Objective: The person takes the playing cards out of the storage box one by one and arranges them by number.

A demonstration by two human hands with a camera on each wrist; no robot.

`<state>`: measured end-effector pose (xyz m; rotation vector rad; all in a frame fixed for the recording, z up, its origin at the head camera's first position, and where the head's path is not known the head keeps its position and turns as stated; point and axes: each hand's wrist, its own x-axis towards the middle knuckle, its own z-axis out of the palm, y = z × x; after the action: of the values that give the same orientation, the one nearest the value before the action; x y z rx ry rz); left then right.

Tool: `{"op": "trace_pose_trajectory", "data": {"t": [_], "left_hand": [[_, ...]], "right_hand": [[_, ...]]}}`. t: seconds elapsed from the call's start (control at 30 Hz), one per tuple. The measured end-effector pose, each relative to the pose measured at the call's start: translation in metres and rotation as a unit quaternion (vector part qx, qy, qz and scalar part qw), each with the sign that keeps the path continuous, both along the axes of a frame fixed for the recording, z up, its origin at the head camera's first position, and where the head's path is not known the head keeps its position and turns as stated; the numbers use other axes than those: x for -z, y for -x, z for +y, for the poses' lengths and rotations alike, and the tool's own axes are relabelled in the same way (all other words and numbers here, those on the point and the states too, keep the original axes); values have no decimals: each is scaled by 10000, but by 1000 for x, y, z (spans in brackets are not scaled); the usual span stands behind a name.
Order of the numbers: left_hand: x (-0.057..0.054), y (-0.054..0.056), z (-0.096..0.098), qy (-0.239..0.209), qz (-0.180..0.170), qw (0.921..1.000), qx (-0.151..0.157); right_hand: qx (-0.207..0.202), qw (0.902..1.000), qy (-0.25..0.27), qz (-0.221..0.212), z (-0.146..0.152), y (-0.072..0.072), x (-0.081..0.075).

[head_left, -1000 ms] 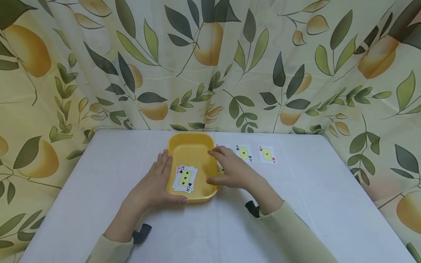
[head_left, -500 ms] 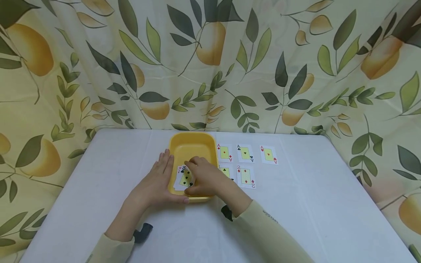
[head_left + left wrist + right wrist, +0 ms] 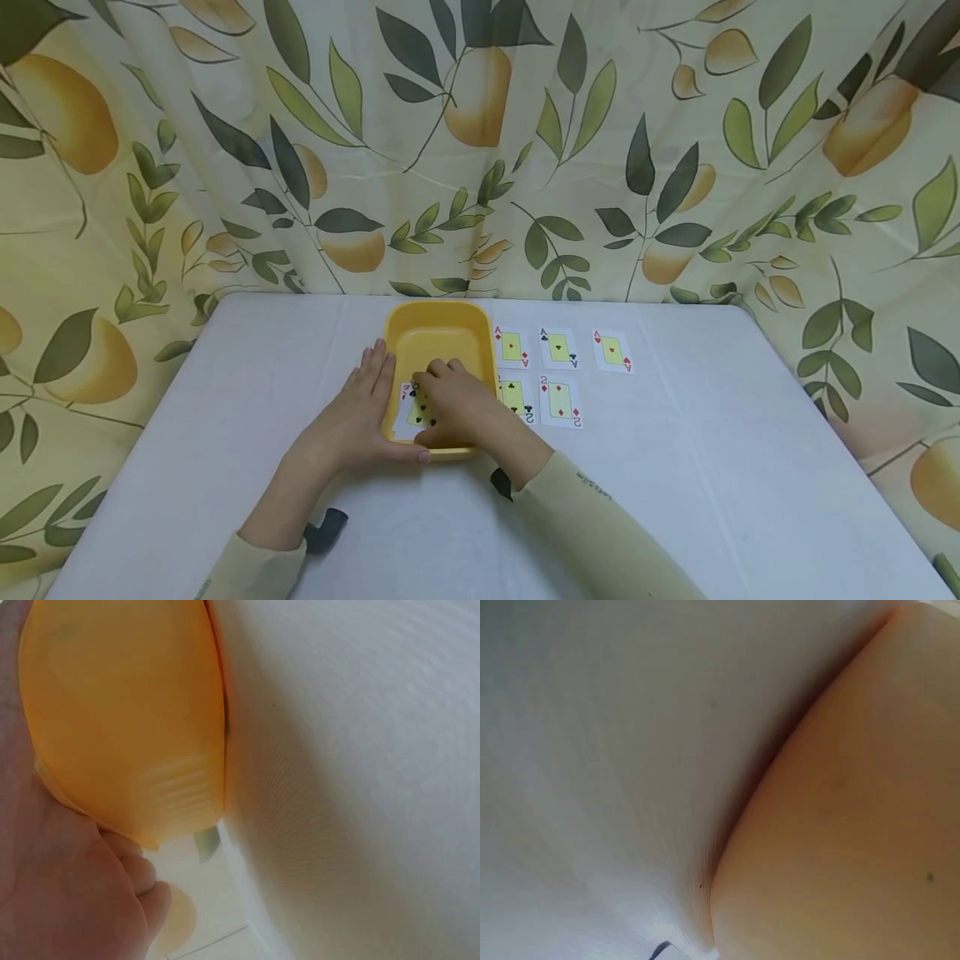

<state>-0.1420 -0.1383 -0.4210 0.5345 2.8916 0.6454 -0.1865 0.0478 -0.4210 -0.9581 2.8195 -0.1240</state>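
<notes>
A yellow plastic tray [image 3: 442, 321] stands on the table with a small pile of playing cards [image 3: 406, 421] at its front left. My left hand [image 3: 345, 421] lies along the tray's left side with straight fingers, its thumb at the front rim. In the left wrist view, the fingers [image 3: 135, 874] press against the tray's outer wall [image 3: 127, 712]. My right hand [image 3: 461, 408] reaches into the tray and pinches the top playing card [image 3: 421, 408], a black-suited one, between thumb and fingers. The right hand covers the card's right part. Only the tray's wall [image 3: 840, 810] and tablecloth show in the right wrist view.
Right of the tray lie face-up cards in two rows: ace of diamonds [image 3: 512, 347], ace of clubs [image 3: 558, 348] and ace of hearts [image 3: 613, 351] behind, a club card [image 3: 517, 398] and two of diamonds [image 3: 561, 402] in front. A fruit-patterned curtain [image 3: 480, 183] hangs behind the white table [image 3: 712, 467].
My right hand has moved left from the tray's right rim down onto the card pile, its fingers closing on the top card. The left hand has stayed in place.
</notes>
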Motion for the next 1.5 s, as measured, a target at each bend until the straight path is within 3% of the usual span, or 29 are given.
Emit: {"op": "trace_pose_trajectory", "data": {"t": [0.47, 0.7, 1.13, 1.5], "left_hand": [[2, 1, 3, 46, -66, 10000, -5], [0, 0, 5, 14, -106, 9999, -30], [1, 1, 3, -5, -28, 10000, -82], [-1, 1, 3, -121, -172, 9996, -203]], "right_hand": [[66, 9992, 212, -342, 7, -5, -5], [109, 9986, 380, -359, 15, -7, -18], [254, 9969, 740, 95, 38, -16, -53], [612, 9929, 998, 196, 72, -28, -65]]}}
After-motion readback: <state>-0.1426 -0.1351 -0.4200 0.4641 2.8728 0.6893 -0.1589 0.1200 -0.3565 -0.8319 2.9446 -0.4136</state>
